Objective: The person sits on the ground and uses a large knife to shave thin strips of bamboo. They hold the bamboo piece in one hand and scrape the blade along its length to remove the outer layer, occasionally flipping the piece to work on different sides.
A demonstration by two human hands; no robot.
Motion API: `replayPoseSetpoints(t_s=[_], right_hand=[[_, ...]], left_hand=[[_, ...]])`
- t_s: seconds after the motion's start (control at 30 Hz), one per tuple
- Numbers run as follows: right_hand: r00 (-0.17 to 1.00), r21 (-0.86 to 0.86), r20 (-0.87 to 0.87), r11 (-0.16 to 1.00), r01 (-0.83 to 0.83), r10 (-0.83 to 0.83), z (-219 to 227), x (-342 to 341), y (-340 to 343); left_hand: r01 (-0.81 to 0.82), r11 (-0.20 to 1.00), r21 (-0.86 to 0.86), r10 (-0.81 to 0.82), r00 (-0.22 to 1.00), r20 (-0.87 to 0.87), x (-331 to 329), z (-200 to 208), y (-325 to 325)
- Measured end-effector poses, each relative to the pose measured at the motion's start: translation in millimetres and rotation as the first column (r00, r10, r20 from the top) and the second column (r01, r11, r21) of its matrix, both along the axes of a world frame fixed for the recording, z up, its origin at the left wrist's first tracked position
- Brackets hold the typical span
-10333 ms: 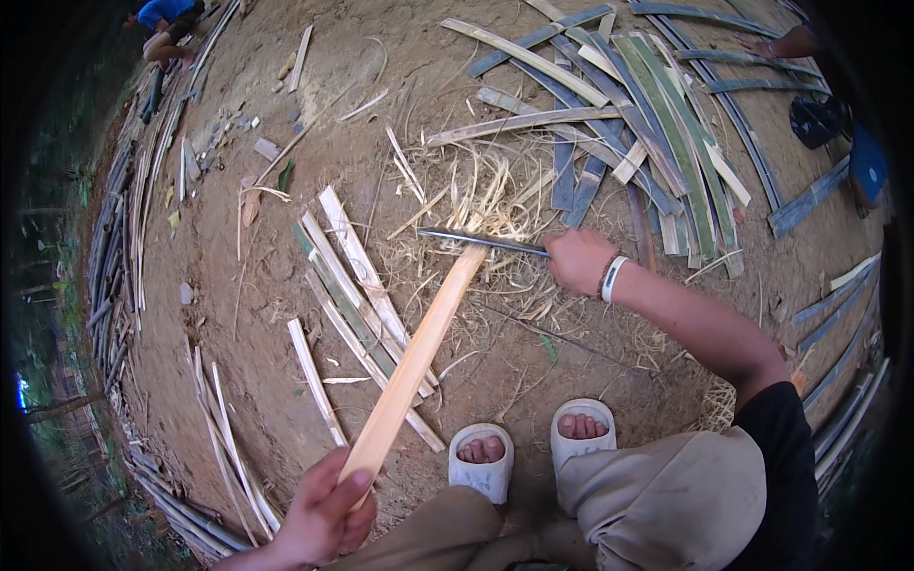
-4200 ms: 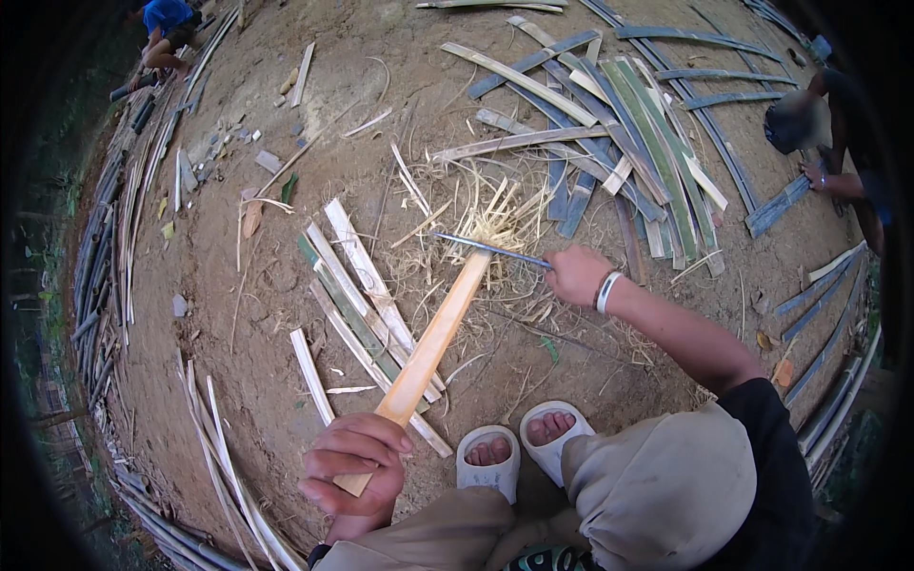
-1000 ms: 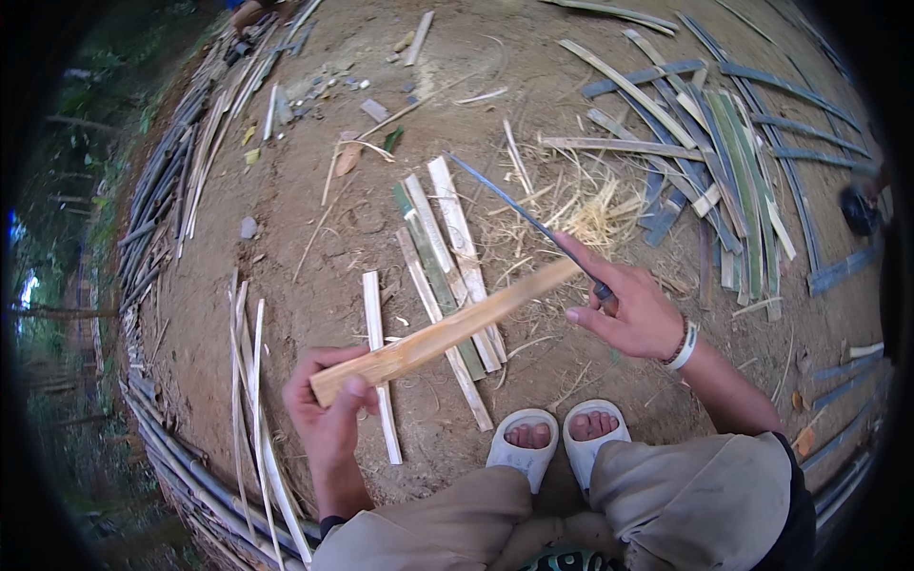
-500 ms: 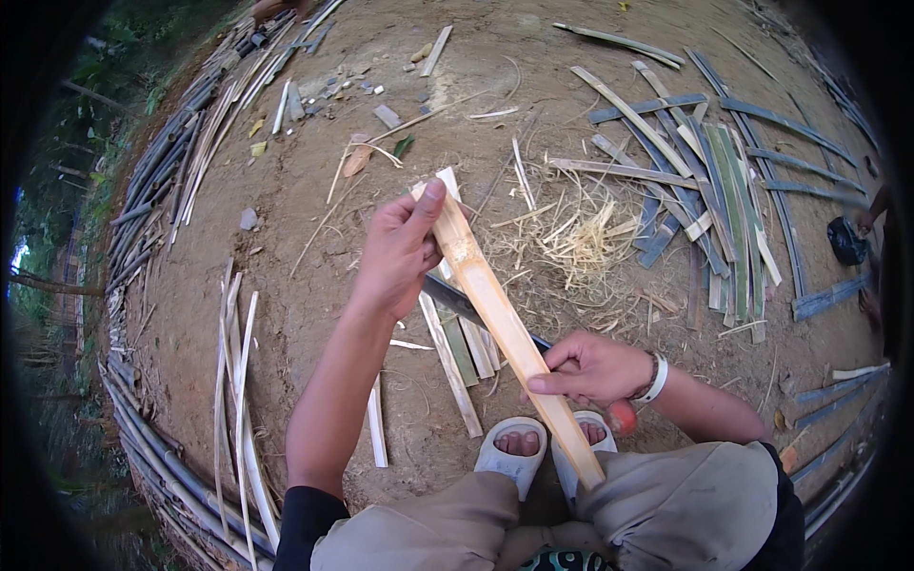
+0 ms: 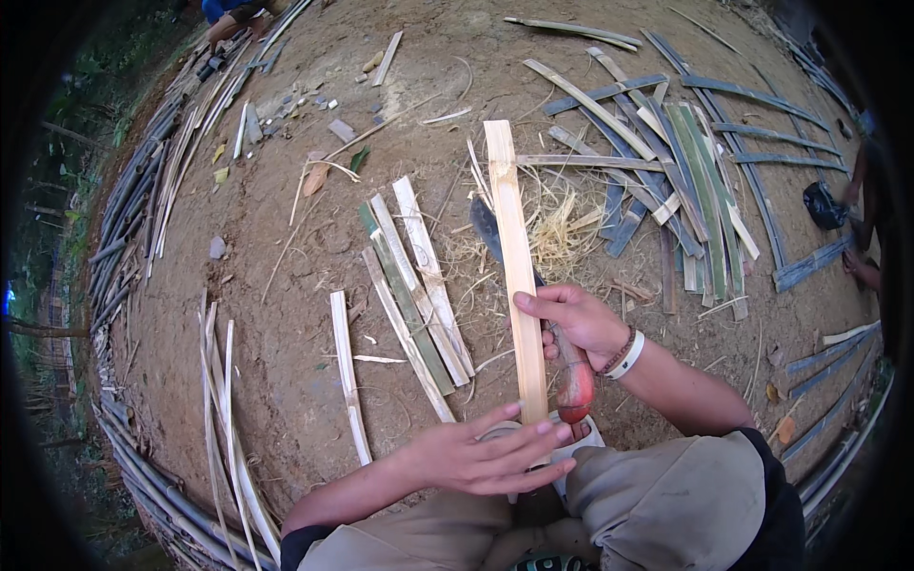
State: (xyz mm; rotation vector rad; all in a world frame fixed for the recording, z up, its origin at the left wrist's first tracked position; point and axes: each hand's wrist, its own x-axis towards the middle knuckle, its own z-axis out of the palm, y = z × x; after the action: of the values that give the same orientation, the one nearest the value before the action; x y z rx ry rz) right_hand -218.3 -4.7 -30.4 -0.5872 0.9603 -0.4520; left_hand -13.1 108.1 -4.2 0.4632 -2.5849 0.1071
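My right hand (image 5: pixel 586 325) is closed round a pale split bamboo strip (image 5: pixel 515 243), thumb on its face. The strip stands nearly upright in view, its lower end over my lap. In the same hand is a machete with a red and brown handle (image 5: pixel 575 381). Its dark blade (image 5: pixel 485 226) runs behind the strip and is partly hidden. Beside the strip's lower end is my left hand (image 5: pixel 486 451), fingers stretched out flat; whether they touch the strip I cannot tell. Several split bamboo strips (image 5: pixel 419 285) lie on the ground in front of me.
Pale shavings (image 5: pixel 562 233) are heaped beyond the blade. To the right lies a crossed pile of bamboo strips (image 5: pixel 700 200). Bamboo poles (image 5: pixel 152 190) line the left edge. One person (image 5: pixel 228 21) is at the far left, another person's arm (image 5: pixel 862 190) at the right rim.
My left hand has let go of the strip's far end and come down to its near end, fingers spread. The strip has swung more upright, still in my right hand with the machete.
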Motion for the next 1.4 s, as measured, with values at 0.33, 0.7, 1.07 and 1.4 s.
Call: replayPoseSetpoints(t_s=[0.33,0.7,1.07,1.4], right_hand=[[0.997,-0.022,-0.026,0.998,0.067,-0.068,-5.2,-1.5,-10.6],[0.944,-0.107,-0.306,0.989,0.098,-0.127,-50.4,-74.3,23.6],[0.634,-0.634,-0.757,0.418,-0.651,-0.161,-42.3,-79.8,47.8],[0.515,-0.473,-0.857,0.390,-0.790,0.004,-46.9,-59.5,39.3]], left_hand=[[0.098,0.986,0.132,-0.128,0.960,0.248,7.0,10.3,-0.8],[-0.030,0.922,0.386,0.097,0.983,-0.156,59.6,102.5,-1.2],[0.034,0.869,0.494,0.033,0.992,-0.126,45.7,85.3,0.4],[0.142,0.847,0.512,-0.046,0.980,-0.196,39.5,74.6,-3.3]])
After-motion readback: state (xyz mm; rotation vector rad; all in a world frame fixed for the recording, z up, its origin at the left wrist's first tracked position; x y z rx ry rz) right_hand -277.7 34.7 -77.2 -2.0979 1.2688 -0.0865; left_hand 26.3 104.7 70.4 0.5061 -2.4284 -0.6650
